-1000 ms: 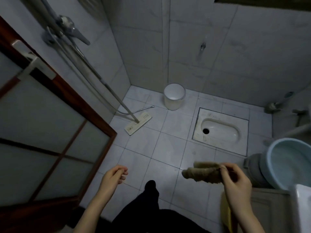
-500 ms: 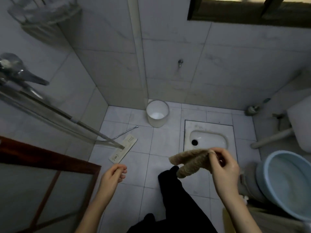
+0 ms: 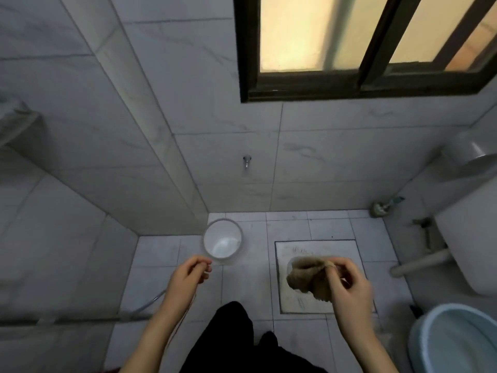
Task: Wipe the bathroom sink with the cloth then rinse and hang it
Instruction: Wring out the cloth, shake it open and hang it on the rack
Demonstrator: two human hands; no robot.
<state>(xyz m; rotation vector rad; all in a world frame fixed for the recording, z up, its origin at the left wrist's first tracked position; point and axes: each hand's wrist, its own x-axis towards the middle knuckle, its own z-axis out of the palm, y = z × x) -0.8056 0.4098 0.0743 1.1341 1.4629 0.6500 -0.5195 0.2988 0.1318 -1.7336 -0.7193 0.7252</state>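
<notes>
Right hand (image 3: pixel 349 289) pinches the bunched cloth (image 3: pixel 306 278) above the floor tiles (image 3: pixel 242 286)

1. Pretty dim overall. The only real light is a warm yellow glow from the window (image 3: pixel 293 33), high above the right hand (image 3: pixel 349 292).
2. The right hand and the cloth (image 3: pixel 304 278) it pinches are motion-smeared; the left hand (image 3: pixel 185 278) is a bit sharper.
3. Fisheye bend: the tile lines (image 3: pixel 107 57) up and left of the left hand slant and go soft.

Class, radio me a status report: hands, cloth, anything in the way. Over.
Right hand pinches cloth, bunched, held in air. Left hand loosely curled, empty. Sink out of view; nothing between the hands.
</notes>
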